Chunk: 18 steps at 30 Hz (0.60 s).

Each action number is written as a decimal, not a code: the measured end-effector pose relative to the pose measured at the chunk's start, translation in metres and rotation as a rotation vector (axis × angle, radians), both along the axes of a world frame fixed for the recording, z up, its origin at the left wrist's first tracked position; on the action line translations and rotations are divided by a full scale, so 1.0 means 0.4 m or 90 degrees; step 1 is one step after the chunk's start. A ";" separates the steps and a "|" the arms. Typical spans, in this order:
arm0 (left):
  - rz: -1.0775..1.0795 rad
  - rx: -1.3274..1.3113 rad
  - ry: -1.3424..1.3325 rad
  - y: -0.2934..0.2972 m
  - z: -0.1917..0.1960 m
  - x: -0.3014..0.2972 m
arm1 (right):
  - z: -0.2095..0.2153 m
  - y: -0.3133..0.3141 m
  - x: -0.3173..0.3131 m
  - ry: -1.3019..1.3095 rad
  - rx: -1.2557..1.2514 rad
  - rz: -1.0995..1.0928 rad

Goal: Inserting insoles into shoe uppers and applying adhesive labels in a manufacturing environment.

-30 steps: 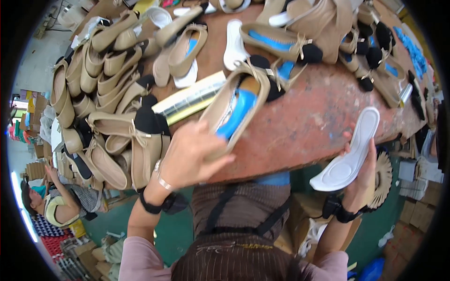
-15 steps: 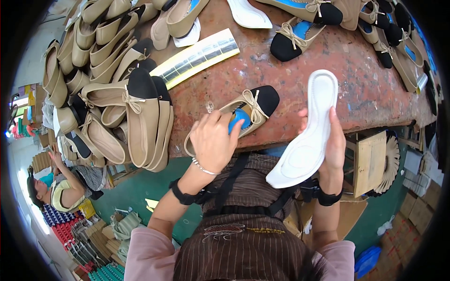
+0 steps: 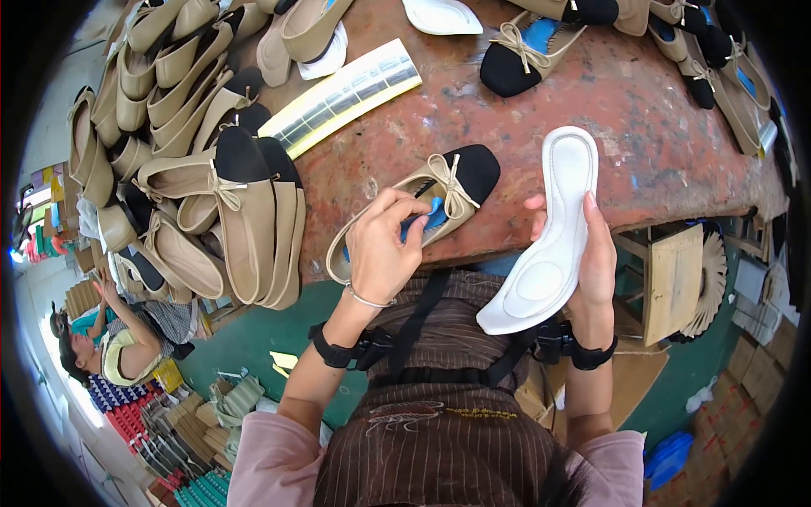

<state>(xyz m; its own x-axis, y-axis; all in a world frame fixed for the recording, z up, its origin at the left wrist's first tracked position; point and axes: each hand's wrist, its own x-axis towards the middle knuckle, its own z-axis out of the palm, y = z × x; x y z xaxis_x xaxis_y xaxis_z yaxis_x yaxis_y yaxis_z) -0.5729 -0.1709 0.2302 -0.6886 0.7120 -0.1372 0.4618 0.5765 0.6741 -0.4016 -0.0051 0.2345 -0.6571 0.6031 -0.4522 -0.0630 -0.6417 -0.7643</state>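
A beige ballet flat (image 3: 416, 182) with a black toe and a beige bow lies at the front of the table, its toe pointing up and to the right. My left hand (image 3: 384, 241) is over its heel half, thumb and fingers closed on a blue piece of lining (image 3: 436, 213) inside the shoe. My right hand (image 3: 598, 262) holds a white insole (image 3: 553, 224) upright to the right of the flat. The insole has a raised rim and an oval pad in its wide lower end. Its far side, and most of the right fingers behind it, are hidden.
Beige flats (image 3: 253, 220) are piled high on the left. A strip of silvery stickers on yellow backing (image 3: 346, 97) lies behind my left hand. More black-toed flats (image 3: 511, 68) and a white insole (image 3: 441, 15) lie farther back. A person (image 3: 127, 338) is at the far left.
My left thumb and fingers have come together on the blue lining, which is now bunched between them. The insole stays in my right hand, shifted slightly left.
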 end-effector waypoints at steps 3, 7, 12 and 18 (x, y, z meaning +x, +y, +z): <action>-0.025 0.041 0.156 -0.001 -0.035 -0.001 | -0.002 -0.002 0.002 -0.002 0.003 0.000; -0.003 -0.012 0.218 0.006 -0.041 0.005 | 0.005 -0.012 0.000 -0.017 0.017 -0.006; -0.087 -0.050 0.221 -0.010 -0.040 0.005 | 0.003 -0.019 -0.002 -0.031 0.044 -0.019; -0.152 -0.043 0.179 -0.062 0.015 -0.001 | 0.018 0.007 0.009 -0.042 0.116 -0.021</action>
<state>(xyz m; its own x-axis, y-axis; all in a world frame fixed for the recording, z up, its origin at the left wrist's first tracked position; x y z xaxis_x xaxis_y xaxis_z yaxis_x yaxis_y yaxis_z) -0.5734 -0.1956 0.2364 -0.5218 0.8529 -0.0180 0.7502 0.4689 0.4662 -0.3978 -0.0024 0.2417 -0.6081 0.6999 -0.3747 -0.0278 -0.4905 -0.8710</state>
